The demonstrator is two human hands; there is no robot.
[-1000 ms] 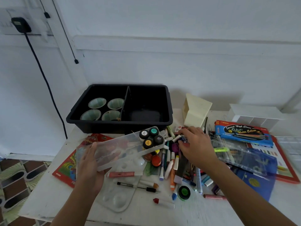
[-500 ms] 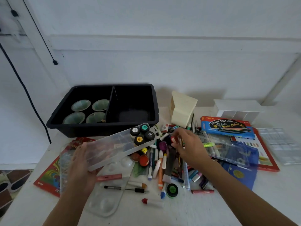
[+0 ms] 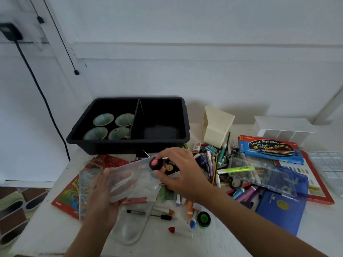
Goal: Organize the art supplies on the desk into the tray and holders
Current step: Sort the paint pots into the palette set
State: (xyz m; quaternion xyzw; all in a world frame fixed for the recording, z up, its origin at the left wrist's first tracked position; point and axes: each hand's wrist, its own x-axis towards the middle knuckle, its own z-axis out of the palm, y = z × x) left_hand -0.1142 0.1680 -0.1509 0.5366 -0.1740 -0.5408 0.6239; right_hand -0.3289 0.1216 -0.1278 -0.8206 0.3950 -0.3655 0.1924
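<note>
Four cups (image 3: 103, 119) alone occupy the tray (image 3: 186, 125) while my left hand (image 3: 104, 197) grips the clear case (image 3: 133, 175), my right hand (image 3: 181, 175) pinches a red-lidded pot (image 3: 155, 162) at its end, and most supplies (image 3: 220, 158) litter the desk (image 3: 241, 243).

A black tray (image 3: 128, 145), split by a divider, sat in the upper centre of the frame, with four pale green cups (image 3: 103, 119) upright in its left compartment. A clear box (image 3: 133, 175) was held tilted at centre left, with a red-lidded paint pot (image 3: 155, 163) at its right end. Loose markers (image 3: 190, 208) lay heaped right of centre, below a cream holder (image 3: 217, 125).
</note>
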